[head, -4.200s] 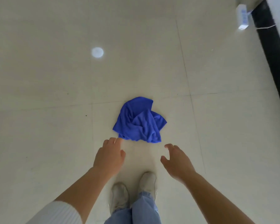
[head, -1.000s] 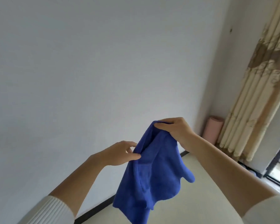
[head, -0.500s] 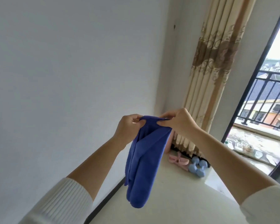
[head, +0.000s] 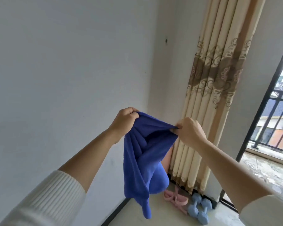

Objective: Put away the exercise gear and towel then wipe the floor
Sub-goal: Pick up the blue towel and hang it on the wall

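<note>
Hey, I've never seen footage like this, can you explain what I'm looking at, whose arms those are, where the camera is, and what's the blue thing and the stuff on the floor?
There is no machine here. The camera sits on a person's head, so the two arms reaching forward are that person's own. The left hand and right hand each pinch the top edge of a blue towel, which hangs in the air between them. Beyond it is a room corner with a curtain. On the floor lie blue dumbbells and a pink exercise piece. A balcony railing shows on the right.
</note>
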The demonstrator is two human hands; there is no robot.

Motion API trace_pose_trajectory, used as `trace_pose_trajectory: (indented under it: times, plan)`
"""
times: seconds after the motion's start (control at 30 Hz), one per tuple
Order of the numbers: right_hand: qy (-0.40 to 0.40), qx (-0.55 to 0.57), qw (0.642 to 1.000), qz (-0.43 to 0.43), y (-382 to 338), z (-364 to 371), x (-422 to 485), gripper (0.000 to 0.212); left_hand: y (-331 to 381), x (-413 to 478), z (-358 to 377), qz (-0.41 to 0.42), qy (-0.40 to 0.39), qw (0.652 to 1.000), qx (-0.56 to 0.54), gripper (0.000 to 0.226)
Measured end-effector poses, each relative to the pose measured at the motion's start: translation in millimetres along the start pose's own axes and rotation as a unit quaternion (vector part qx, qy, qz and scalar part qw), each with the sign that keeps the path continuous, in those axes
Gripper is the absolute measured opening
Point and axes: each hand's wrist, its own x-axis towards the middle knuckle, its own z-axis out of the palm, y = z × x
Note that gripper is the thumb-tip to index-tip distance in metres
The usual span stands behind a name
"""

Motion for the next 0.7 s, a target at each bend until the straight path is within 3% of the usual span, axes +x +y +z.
trace_pose_trajectory:
  times: [0.1, 0.2, 0.37, 0.53, 0.63, 0.7]
  plan:
    - [0.022, -0.027, 0.999, 0.008, 27, 8, 51, 0.016, -4, 53, 16, 0.005, -0.036, 0.999, 0.025, 0.018]
    - [0.055, 0.166, 0.984, 0.038, 43, 11, 110, 0.014, -10, 111, 31, 0.037, -0.063, 0.996, 0.056, 0.010]
    - [0.034, 0.373, 0.923, 0.082, 51, 13, 223, 0.012, -15, 230, 47, 0.090, 0.027, 0.995, 0.045, 0.007]
    - [0.053, 0.374, 0.924, 0.056, 59, 17, 342, 0.013, -10, 353, 69, 0.135, 0.021, 0.988, 0.070, 0.007]
    - [0.075, 0.346, 0.934, 0.039, 68, 13, 408, 0.003, -4, 420, 83, 0.174, 0.029, 0.977, 0.123, 0.011]
    - [0.080, 0.278, 0.957, 0.024, 74, 14, 446, 0.015, -1, 461, 92, 0.217, 0.028, 0.962, 0.167, 0.024]
